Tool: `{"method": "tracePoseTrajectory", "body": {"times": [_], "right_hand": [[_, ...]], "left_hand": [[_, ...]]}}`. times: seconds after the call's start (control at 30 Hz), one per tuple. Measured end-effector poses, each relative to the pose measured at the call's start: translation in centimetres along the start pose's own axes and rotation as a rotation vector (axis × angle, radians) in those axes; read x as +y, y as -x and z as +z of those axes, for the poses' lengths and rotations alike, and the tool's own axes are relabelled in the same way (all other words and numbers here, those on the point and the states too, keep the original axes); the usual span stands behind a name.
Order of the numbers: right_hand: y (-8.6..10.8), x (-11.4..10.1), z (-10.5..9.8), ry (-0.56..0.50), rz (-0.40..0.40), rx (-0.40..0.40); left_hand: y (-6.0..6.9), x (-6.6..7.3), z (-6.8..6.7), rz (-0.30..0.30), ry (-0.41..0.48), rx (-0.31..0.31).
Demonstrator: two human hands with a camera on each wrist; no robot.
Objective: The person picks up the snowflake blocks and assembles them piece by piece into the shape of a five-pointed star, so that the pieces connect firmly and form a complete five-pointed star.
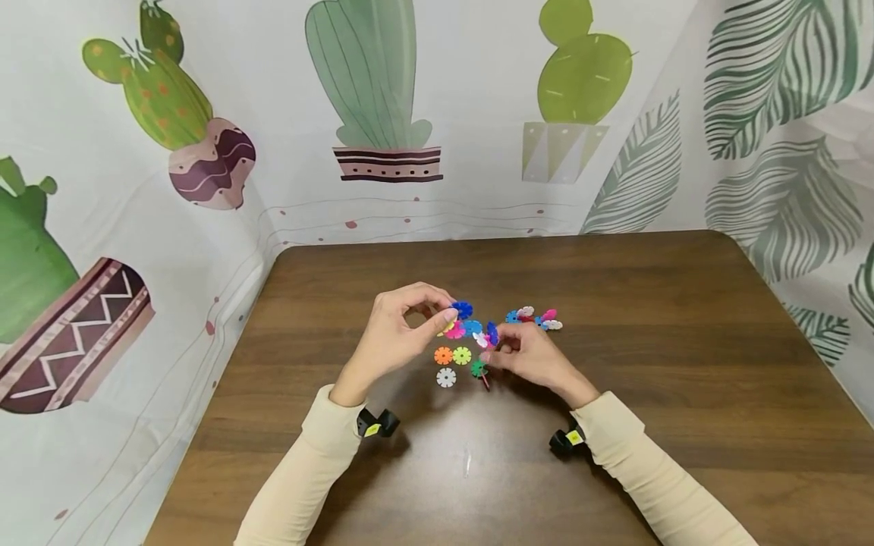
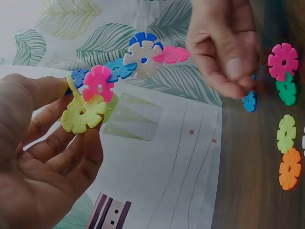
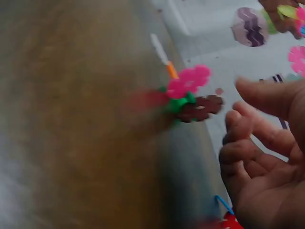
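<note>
In the head view my left hand pinches one end of a chain of flower-shaped interlocking discs. The left wrist view shows a yellow disc by its fingers, joined to a pink disc, a light blue disc, a white disc and, at the far end, another pink disc. My right hand hovers by that far end. In the right wrist view its thumb and fingers are apart, with nothing seen between them. Below lie an orange disc, a yellow-green disc and a grey-white disc.
A green disc with a reddish piece rests under the right hand. Behind that hand lies a cluster of joined discs in blue, white, red and pink. The brown wooden table meets a cactus-print cloth.
</note>
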State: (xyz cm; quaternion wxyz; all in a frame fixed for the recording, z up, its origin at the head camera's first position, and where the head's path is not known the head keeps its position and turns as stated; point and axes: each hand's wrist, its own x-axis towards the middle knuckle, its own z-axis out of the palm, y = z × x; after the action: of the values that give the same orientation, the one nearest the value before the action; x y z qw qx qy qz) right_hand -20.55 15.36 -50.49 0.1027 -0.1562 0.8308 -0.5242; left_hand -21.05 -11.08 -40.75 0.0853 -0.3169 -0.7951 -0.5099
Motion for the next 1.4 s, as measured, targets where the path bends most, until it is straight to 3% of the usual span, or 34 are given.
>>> {"method": "tracePoseTrajectory", "body": {"times": [0.1,0.33,0.6,0.77,0.97,1.13,1.4], "right_hand": [[0.1,0.1,0.4,0.036,0.027,-0.070],[0.2,0.4,0.6,0.045,0.067,-0.151],[0.0,0.3,0.3,0.003,0.032,-0.240],[0.0,0.3,-0.1,-0.054,-0.020,-0.249],[0.2,0.3,-0.6,-0.078,0.005,-0.161],[0.2,-0.2,-1.1,-0.068,-0.017,-0.042],[0.7,-2.3,-2.7,-0.053,-0.193,0.222]], "left_hand": [[-0.1,0.1,0.0,0.005,0.001,-0.003],[-0.1,0.1,0.1,0.019,0.002,-0.005],[0.0,-0.2,0.3,0.018,0.016,-0.023],[0.0,-0.2,0.4,0.012,0.016,-0.028],[0.1,-0.2,0.5,0.011,0.026,-0.038],[0.0,-0.2,0.6,0.001,0.042,-0.050],[0.0,0.0,0.6,-0.053,0.092,-0.093]]}}
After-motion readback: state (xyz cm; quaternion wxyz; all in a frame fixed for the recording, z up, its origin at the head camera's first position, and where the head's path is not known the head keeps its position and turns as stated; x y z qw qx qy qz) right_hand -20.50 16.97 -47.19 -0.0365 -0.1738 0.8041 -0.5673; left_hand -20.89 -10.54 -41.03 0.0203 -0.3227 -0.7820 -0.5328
